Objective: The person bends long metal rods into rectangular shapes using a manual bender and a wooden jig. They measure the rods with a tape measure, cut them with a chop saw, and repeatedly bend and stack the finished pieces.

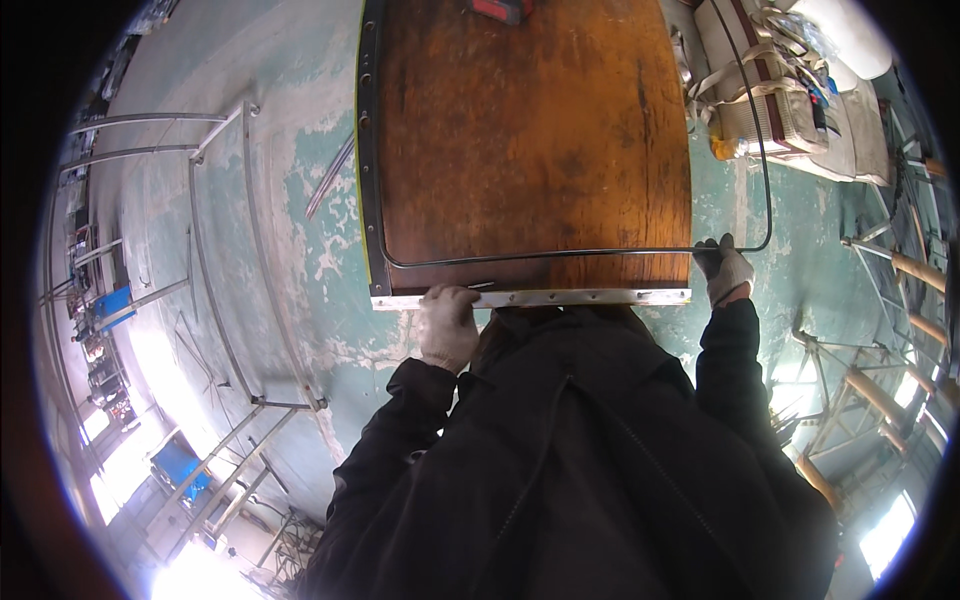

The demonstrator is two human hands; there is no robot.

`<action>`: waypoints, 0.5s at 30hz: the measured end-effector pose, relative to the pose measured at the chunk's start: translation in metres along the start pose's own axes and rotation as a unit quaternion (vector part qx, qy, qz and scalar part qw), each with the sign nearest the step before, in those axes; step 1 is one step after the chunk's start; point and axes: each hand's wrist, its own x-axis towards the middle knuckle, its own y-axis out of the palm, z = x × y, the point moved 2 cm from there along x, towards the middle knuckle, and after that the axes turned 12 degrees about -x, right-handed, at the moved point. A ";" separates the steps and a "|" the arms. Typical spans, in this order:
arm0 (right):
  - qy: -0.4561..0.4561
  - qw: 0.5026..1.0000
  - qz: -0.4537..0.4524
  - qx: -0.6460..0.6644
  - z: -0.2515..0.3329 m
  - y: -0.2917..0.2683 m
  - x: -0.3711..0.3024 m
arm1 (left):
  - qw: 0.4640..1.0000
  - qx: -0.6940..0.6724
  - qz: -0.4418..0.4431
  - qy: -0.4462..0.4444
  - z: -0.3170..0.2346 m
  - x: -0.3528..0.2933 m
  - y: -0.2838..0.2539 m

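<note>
My right hand, in a white work glove with dark fingertips, is closed on a thin black bent rod near its right corner. The rod has rounded corners. Its long straight side crosses the near part of a worn wooden tabletop, and its right side runs up beyond the table's right edge. My left hand, in a whitish glove, has its fingers curled at the table's near edge, by a metal strip with several holes. A thin stick juts from its fingers; its kind is unclear.
A red and black object lies at the table's far end. A dark perforated rail lines the left edge. Metal frames stand on the left floor. Bags and straps lie at the far right, with racks holding brown rolls nearby.
</note>
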 end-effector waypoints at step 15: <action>0.005 1.000 0.013 -0.004 -0.014 -0.003 0.001 | 0.997 0.036 0.067 -0.002 -0.028 0.014 0.003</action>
